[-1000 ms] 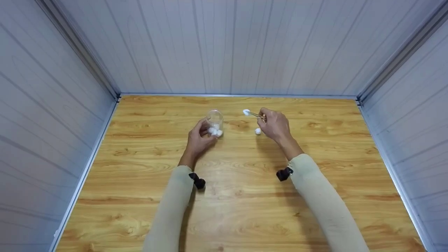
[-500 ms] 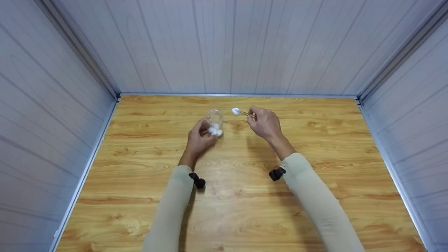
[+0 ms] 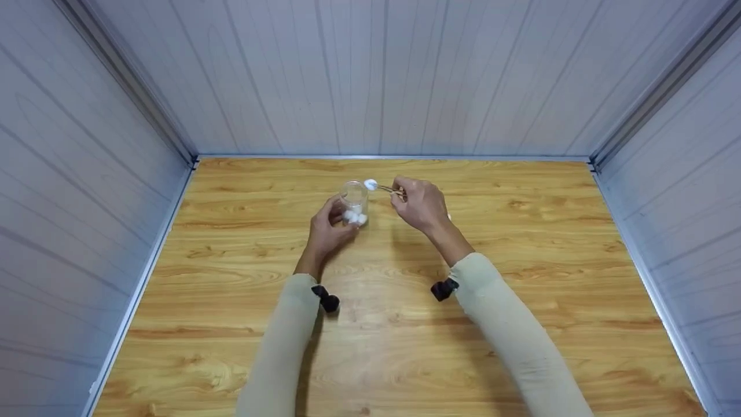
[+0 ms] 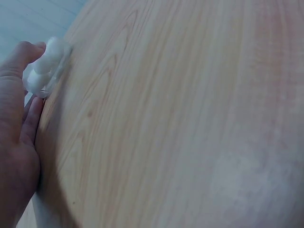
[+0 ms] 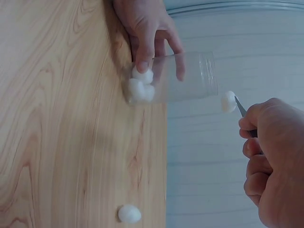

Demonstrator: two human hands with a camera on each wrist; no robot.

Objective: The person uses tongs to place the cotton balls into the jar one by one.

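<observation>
**Cotton ball at the jar's mouth**

The right hand [image 3: 421, 204] pinches a pair of tweezers [image 5: 240, 107], whose tips grip a cotton ball [image 5: 228, 101] just above the open rim of the clear jar [image 5: 185, 84]. The left hand [image 3: 327, 227] curls its fingers round the jar's lower wall, standing it upright on the wooden table [image 3: 521, 278].

The ball looks very light, soft and compressible; a gentle nip through its middle should hold it, though a loose one could let it slip. The jar seems thin, smooth plastic, probably easy to tip, so it is best held low.

The tweezers' long axis runs from the right hand toward the jar, tips at the rim. Two cotton balls [image 5: 140, 85] lie at the jar's bottom; another [image 5: 129, 213] sits on the table beside the jar, on its right-hand side.
</observation>
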